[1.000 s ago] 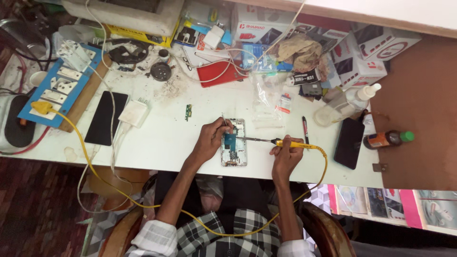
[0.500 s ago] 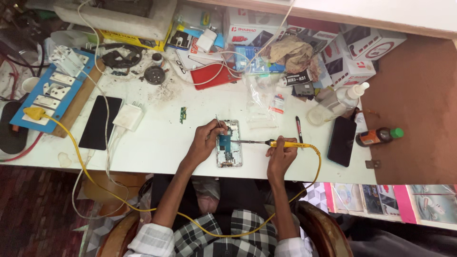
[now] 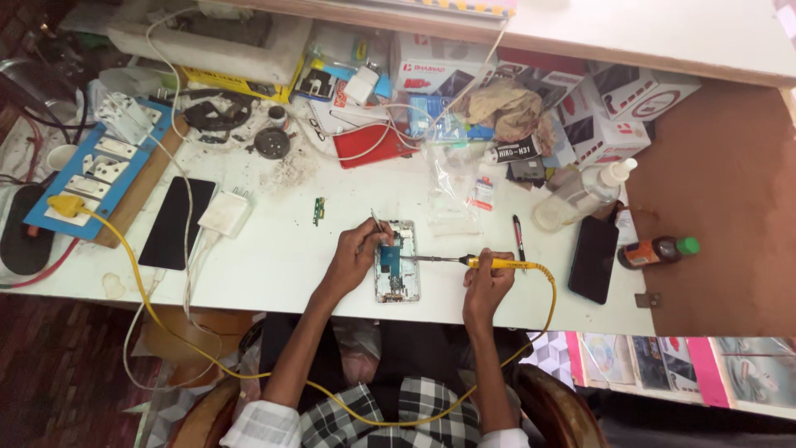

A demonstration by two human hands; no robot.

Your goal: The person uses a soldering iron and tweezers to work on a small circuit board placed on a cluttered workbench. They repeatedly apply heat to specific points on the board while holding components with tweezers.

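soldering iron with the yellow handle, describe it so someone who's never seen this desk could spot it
On the white table, look at the front edge where the right hand rests. The soldering iron lies across it, its metal tip reaching left to the opened phone. Unlike the dark pen beside it, it trails a long yellow cord.

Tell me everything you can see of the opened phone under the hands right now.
The opened phone lies flat on the white table, near its front edge, long side running away from the person. Its back is off: a pale frame surrounds blue and dark inner parts. The left hand rests at its left edge, holding thin tweezers over its top. The right hand holds a yellow-handled soldering iron whose metal tip reaches the phone's upper right part.
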